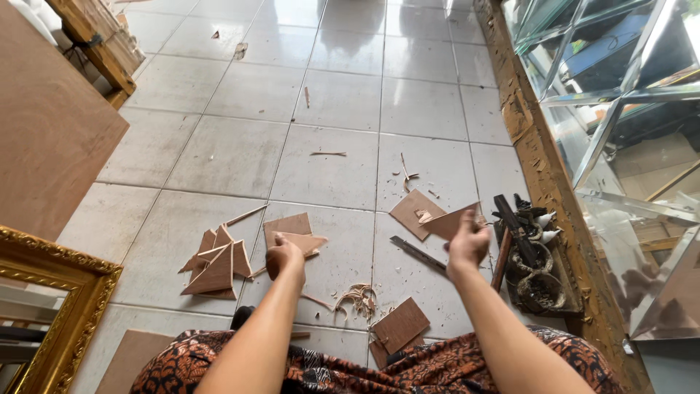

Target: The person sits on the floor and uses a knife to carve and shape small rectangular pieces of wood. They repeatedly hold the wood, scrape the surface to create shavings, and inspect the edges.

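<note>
2 hands, 2 plywood offcuts
Left hand point(284, 258) pinches a triangular plywood piece point(305, 241); right hand point(467, 244) pinches another plywood offcut point(448, 222), raised above the metal ruler point(418, 254).

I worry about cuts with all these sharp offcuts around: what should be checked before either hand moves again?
1. Right hand has a firm pinch on its triangular board piece: ok, held at one edge above the floor.
2. Left hand has its board piece secured: cannot tell, the fist covers the contact.
3. Metal blade strip lies away from the fingers: ok, flat on the tile between the hands.
4. Pile of triangular offcuts is apart from the left hand: ok, a gap shows.
5. Wood shavings are out of the working spot: not ok, they lie near the knees.
6. Tool tray is out of the right arm's way: not ok, close beside it.
</note>
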